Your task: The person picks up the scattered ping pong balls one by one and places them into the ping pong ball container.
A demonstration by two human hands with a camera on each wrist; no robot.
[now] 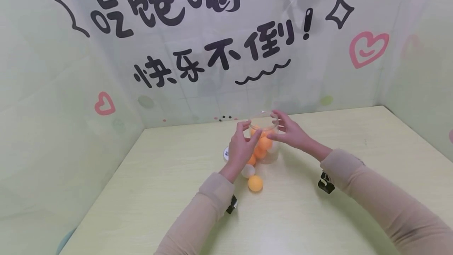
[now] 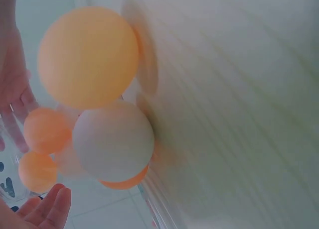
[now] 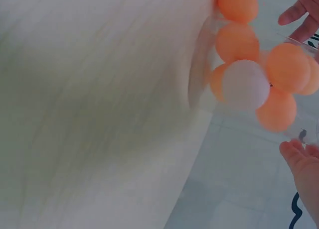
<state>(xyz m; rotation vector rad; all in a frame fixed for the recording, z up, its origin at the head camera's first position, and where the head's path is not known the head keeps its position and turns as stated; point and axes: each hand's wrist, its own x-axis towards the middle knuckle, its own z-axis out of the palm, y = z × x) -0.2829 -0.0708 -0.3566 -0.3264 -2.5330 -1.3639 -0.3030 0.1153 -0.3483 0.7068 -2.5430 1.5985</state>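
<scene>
Container [image 1: 270, 159], clear and round-walled, upright near the back of the tabletop [image 1: 301, 215], between both hands. Contents: several orange balls [image 1: 264, 143] and at least one inner white ball [image 3: 245, 85]. Left hand [image 1: 240, 145] at the left of the rim, fingers spread and slightly bent, thumb well apart at the front. Right hand [image 1: 291, 132] at the right of the rim, fingers likewise spread, thumb at the front. No ball in either hand. Firmness of contact with the wall: cannot tell from these views.

Loose items: yellow-orange ball [image 1: 255, 183] nearest the person; loose white ball [image 1: 248, 171] just beyond; further orange ball [image 1: 251, 160] close beside the container base. White disc [image 1: 225, 153] partly hidden behind the left hand.

Step in hand, by judgement: two-handed steadying or positioning of the container.

Next move, by judgement: apply balanced pressure from both sides. Keep the mouth upward to prevent spillage. Before lowering either hand, check clearance to the loose balls; likely to roll at a slight nudge.
</scene>
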